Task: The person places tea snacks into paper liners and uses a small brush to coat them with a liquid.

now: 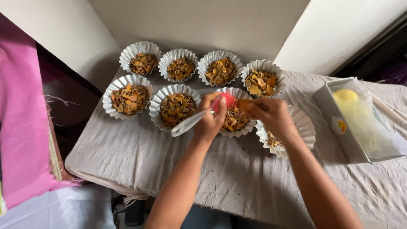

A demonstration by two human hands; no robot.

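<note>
Spatula, red head, white handle, left hand

packages: grey rectangular box at right edge of bench | holds clear plastic bag with pale yellow contents | label: small round yellow-and-red sticker on box's near side wall

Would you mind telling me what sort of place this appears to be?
Probably a home food-preparation spot, not a factory: a small table under a wrinkled cloth, fluted paper cups of dried orange-brown flakes, and a metal tin with a plastic bag in it.
</note>
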